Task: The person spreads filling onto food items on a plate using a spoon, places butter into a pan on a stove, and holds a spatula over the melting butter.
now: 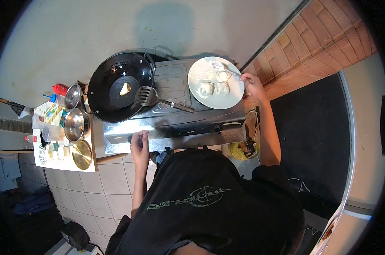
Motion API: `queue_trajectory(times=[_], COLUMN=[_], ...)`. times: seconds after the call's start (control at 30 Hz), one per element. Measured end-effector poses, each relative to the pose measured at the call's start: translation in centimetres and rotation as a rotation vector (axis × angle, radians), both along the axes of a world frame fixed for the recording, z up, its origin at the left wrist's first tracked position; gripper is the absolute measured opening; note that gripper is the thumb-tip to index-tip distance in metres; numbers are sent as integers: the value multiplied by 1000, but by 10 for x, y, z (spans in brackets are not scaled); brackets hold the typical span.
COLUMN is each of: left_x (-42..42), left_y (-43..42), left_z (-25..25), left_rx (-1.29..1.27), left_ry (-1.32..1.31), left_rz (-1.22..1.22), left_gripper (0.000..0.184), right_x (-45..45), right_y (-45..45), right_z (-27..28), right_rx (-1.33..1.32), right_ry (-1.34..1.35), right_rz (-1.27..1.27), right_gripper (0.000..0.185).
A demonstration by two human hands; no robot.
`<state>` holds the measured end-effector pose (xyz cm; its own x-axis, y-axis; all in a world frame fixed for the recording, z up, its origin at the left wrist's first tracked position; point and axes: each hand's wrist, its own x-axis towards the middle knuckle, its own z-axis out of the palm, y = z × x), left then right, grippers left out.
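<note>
Stove [171, 78] has wok [101, 87] L, plate [213, 101] R, open strip btwn. R hand [254, 87], arm outstretched, pinches utensil [232, 73] at plate's R rim. L hand [140, 144] curled at near edge, can't tell its grip.

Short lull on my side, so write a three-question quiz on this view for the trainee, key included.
1. Multiple choice. Where does the slotted spatula lie?
a) on the floor
b) blade at the edge of the wok, handle over the stove
c) against the brick wall

2. True or false: the plate carries more pieces of food than the wok.

3. Short answer. Which of the person's hands is at the stove's front panel?

Key:
1. b
2. True: several white-coated pieces are on the plate, one small piece in the wok.
3. The left hand.
</note>
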<state>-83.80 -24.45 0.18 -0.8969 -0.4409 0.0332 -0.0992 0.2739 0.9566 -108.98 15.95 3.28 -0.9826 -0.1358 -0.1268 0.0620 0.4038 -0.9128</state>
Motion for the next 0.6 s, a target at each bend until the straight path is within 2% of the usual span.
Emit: queue_trajectory(times=[0.07, 0.1, 0.17, 0.3, 0.37, 0.53, 0.6], left_x=[-2, -2, -1, 4, 7, 14, 17], left_y=[9, 13, 21, 32, 37, 44, 39], left_z=[-2, -3, 0, -3, -4, 14, 5], left_rx=[-10, -19, -23, -48, -47, 14, -80], left_ry=[4, 6, -17, -25, -18, -79, 6], left_rz=[2, 5, 6, 5, 11, 42, 52], left_gripper=[16, 16, 16, 16, 16, 16, 15], right_x=[-12, -2, 29, 35, 37, 46, 49], right_y=[33, 31, 10, 10, 7, 3, 3], right_z=[-33, -18, 32, 29, 21, 0, -3], right_rx=[246, 247, 485, 623, 793, 890, 896], right_ry=[556, 555, 488, 469, 571, 741, 788], right_rz=[7, 8, -123, -102, -19, 14, 21], right_gripper=[13, 13, 10, 10, 10, 11, 13])
